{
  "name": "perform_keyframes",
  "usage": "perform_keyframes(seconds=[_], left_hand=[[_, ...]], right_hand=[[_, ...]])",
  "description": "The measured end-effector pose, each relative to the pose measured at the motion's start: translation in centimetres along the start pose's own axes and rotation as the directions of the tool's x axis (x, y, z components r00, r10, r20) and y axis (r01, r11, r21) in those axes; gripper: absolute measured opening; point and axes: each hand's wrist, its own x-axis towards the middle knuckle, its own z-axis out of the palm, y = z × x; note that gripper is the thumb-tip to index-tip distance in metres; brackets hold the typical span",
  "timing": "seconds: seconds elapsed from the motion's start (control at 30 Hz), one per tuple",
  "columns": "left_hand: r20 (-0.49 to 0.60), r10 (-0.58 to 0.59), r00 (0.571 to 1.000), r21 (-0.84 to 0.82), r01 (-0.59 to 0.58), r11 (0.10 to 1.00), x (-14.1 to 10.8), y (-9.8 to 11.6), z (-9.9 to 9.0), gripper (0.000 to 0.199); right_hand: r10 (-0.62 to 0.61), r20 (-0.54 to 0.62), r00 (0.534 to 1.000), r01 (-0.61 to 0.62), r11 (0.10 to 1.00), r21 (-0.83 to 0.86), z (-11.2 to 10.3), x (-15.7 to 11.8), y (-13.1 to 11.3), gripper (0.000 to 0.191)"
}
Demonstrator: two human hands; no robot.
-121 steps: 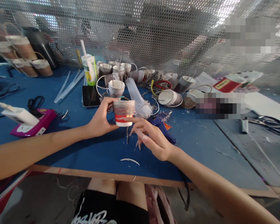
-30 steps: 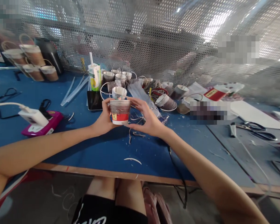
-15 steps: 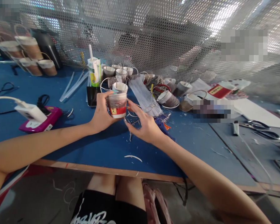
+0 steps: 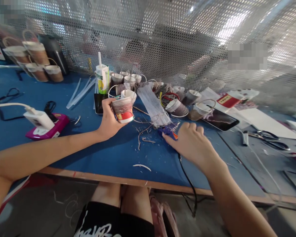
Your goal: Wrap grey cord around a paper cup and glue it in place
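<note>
A paper cup wound with grey-brown cord, its red and white base showing, is tilted in my left hand above the blue table. My right hand reaches over a blue corded tool with an orange part. Its thumb lies at the tool's edge and its other fingers are bent on the far side. Whether those fingers touch the tool is hard to tell. White strips lie just behind the tool, and loose cord pieces are to its left.
Wrapped cups and a drink carton stand at the back. A pink power strip with a white charger is on the left. To the right lie a phone, a cord-wrapped cup and scissors. Basket-like cups stand far left.
My right hand has left the cup and moved right to the blue tool. My left hand still holds the cup, now more tilted. The view has shifted slightly.
</note>
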Motion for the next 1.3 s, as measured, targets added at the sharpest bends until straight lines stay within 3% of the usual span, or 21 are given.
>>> perform_keyframes(seconds=[0.07,0.1,0.27,0.37,0.5,0.67,0.73,0.8,0.93,1.03,1.13,1.3], left_hand=[[0.027,0.026,0.999,-0.043,-0.025,0.999,-0.1,0.2,0.0,0.078],[0.047,0.032,0.998,-0.053,-0.029,0.998,-0.1,0.3,0.0,0.08],[0.19,0.04,0.981,0.04,-0.048,0.998,0.1,0.7,-0.4,0.092],[0.293,-0.023,0.956,0.08,-0.001,0.997,0.1,0.8,-0.5,0.088],[0.4,-0.168,0.901,0.076,0.15,0.986,-0.1,0.6,-0.4,0.082],[0.414,-0.138,0.9,0.202,0.057,0.978,0.1,1.2,-0.6,0.078],[0.456,-0.136,0.879,0.207,0.043,0.977,0.2,1.7,-0.8,0.078],[0.492,-0.139,0.859,0.193,0.048,0.98,0.3,2.0,-1.0,0.079],[0.54,-0.166,0.825,0.217,0.054,0.975,0.5,2.4,-1.3,0.089],[0.564,-0.242,0.79,0.272,0.1,0.957,0.7,2.6,-1.4,0.085],[0.531,-0.224,0.817,0.244,0.106,0.964,0.6,2.6,-1.4,0.082],[0.411,-0.192,0.891,0.212,0.112,0.971,0.0,1.9,-1.5,0.08]], right_hand=[[0.01,0.222,0.975,0.002,0.999,-0.054,0.5,-1.0,0.3,0.042],[0.01,0.272,0.962,0.007,0.998,-0.059,0.9,-1.3,0.3,0.038],[0.092,0.305,0.948,-0.099,0.995,0.009,2.1,-1.4,0.6,0.03],[0.154,0.314,0.937,-0.179,0.983,0.052,2.1,-1.0,1.2,0.029],[0.228,0.24,0.944,-0.277,0.941,0.195,1.5,-0.7,2.7,0.024],[0.302,-0.031,0.953,-0.244,0.822,0.515,0.1,0.0,4.5,0.031],[0.325,-0.149,0.934,-0.155,0.743,0.652,-0.5,0.7,4.7,0.035],[0.336,-0.188,0.923,-0.056,0.6,0.798,-0.9,1.7,4.4,0.038],[0.187,-0.125,0.974,0.088,0.196,0.977,-0.5,4.3,2.6,0.038],[0.051,-0.074,0.996,0.074,0.005,0.997,0.8,5.7,1.0,0.039],[-0.037,-0.043,0.998,0.039,-0.1,0.994,2.4,5.9,0.0,0.041],[-0.135,-0.003,0.991,-0.02,-0.172,0.985,3.9,4.4,-0.2,0.035]])
